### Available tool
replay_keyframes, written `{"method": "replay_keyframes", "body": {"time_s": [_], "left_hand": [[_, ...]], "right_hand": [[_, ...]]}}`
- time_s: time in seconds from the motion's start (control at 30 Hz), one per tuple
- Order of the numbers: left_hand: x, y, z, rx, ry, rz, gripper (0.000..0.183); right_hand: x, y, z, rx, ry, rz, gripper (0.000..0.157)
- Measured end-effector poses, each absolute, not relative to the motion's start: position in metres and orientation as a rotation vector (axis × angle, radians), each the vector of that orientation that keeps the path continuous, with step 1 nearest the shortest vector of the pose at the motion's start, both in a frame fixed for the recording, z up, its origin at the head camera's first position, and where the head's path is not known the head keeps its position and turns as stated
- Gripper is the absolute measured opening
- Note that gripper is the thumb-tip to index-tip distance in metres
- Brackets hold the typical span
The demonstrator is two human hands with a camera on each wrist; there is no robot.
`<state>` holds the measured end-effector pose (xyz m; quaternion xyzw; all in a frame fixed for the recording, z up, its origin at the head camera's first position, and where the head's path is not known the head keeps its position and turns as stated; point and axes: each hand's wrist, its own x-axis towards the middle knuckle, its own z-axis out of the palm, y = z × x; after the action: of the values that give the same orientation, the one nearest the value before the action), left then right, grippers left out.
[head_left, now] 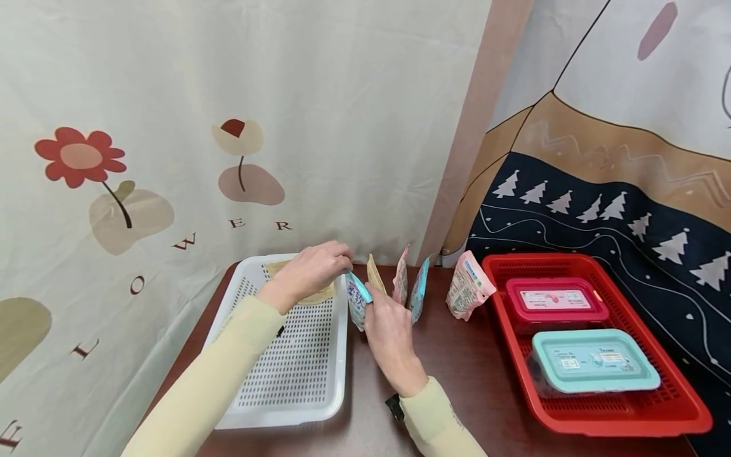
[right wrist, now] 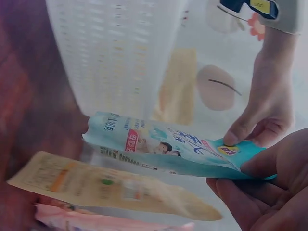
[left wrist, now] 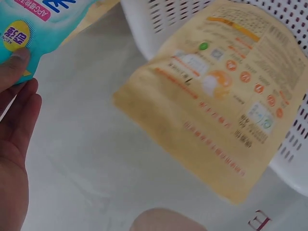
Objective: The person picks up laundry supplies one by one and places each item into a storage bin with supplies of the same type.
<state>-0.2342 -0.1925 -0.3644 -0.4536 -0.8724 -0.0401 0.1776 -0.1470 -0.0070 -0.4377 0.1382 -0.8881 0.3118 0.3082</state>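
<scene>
Both hands pinch the top edge of a light blue pouch (head_left: 355, 308), one at each corner. It stands upright just right of the white basket (head_left: 341, 374). My left hand (head_left: 313, 270) reaches across the basket from the left; its thumb and fingers grip the pouch's turquoise corner (left wrist: 48, 36) in the left wrist view. My right hand (head_left: 391, 333) holds the nearer corner, and the right wrist view shows the pouch's printed front (right wrist: 163, 142). A beige pouch (left wrist: 207, 96) leans inside the basket at its far end, partly hidden by my left hand in the head view.
Right of the held pouch stand a beige pouch (head_left: 374, 274), a pink pouch (head_left: 401, 277) and another blue pouch (head_left: 419, 292). Farther right is a larger pink pouch (head_left: 468, 289). A red basket (head_left: 622, 425) holds a magenta-lidded box (head_left: 556, 301) and a mint-lidded box (head_left: 596, 362). A curtain hangs behind.
</scene>
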Motion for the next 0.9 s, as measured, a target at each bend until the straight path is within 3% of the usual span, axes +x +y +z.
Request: {"method": "replay_keyframes", "body": {"time_s": [0.27,0.67,0.9], "left_hand": [[-0.218,-0.196,-0.345,-1.245,-2.339,-0.142,0.007],[-0.195,-0.217,-0.331,-1.165,-2.233,-0.539,0.023],[-0.178,-0.243,-0.334,-1.001,-2.272,-0.842,0.031]], "right_hand": [[-0.139,0.002,-0.418,0.417,-2.272,0.847,0.033],[-0.138,0.005,-0.380,0.520,-2.181,1.075,0.021],[-0.145,-0.001,-0.369,0.657,-2.254,1.324,0.025]]}}
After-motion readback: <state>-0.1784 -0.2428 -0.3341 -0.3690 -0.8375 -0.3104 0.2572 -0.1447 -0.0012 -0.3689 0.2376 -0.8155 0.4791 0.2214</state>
